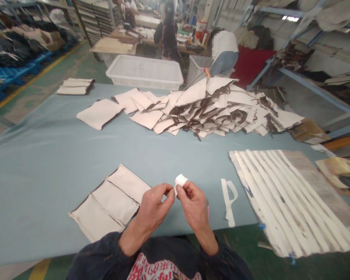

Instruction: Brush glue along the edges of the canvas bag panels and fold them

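In front of my body, my right hand (192,200) pinches a small white paper-like piece (181,179) between thumb and fingers. My left hand (156,204) is closed in a pinch right at the left edge of that piece; whatever lies between its fingertips is too small to make out. Left of my hands, a flat cream fabric panel (113,206) with dark edging and folded sections lies on the blue-green covered table (46,179); my left wrist is over its right corner. A cut white strip (229,202) lies to the right of my right hand.
A long heap of cream fabric panels (216,105) spreads across the table's far side, with a small folded stack (76,86) at far left. White strips (280,198) lie on a board at right, near a cardboard box (309,131). Beyond stand a white bin (144,72) and people.
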A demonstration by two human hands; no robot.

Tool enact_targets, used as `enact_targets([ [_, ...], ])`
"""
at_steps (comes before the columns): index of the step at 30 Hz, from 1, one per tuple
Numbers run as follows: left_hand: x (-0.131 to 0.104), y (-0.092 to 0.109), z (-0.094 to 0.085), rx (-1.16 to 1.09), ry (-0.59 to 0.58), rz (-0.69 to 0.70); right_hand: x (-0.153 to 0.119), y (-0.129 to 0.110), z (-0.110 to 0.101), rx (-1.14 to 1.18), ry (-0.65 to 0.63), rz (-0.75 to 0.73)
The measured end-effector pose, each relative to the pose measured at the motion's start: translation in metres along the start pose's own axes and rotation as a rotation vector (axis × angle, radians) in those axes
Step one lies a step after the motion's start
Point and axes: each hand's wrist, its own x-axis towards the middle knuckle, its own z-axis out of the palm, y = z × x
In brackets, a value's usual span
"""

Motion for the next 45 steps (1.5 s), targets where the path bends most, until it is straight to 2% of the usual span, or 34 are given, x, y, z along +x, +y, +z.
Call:
enact_targets([
  [5, -0.003, -0.004, 0.000, 0.062, 0.015, 0.042, 0.000, -0.003, -0.002, 0.091, -0.063, 0.050],
  [11, -0.005, -0.009, -0.001, 0.182, 0.044, 0.179, -0.003, -0.003, -0.001, 0.018, -0.137, -0.043],
  [14, -0.005, -0.013, -0.001, 0.240, 0.057, 0.246, -0.004, 0.001, 0.003, -0.005, -0.119, -0.061],
  [17, -0.005, -0.014, -0.001, 0.262, 0.077, 0.249, -0.003, 0.005, 0.007, -0.057, -0.091, -0.082],
  [24, 0.001, -0.020, -0.003, 0.190, 0.112, 0.003, -0.002, 0.011, 0.007, -0.142, -0.051, -0.141],
  [29, 0.003, -0.022, -0.004, -0.049, 0.102, -0.190, 0.000, 0.015, 0.008, -0.086, -0.075, -0.081],
  [35, 0.000, -0.028, 0.000, -0.307, 0.057, -0.342, 0.005, 0.024, 0.011, 0.051, -0.061, -0.013],
  [41, -0.004, -0.032, 0.001, -0.556, -0.119, -0.455, 0.007, 0.029, 0.011, 0.058, -0.090, -0.059],
  [45, -0.001, -0.030, -0.001, -0.440, -0.139, -0.409, 0.009, 0.028, 0.009, 0.025, -0.145, -0.157],
])
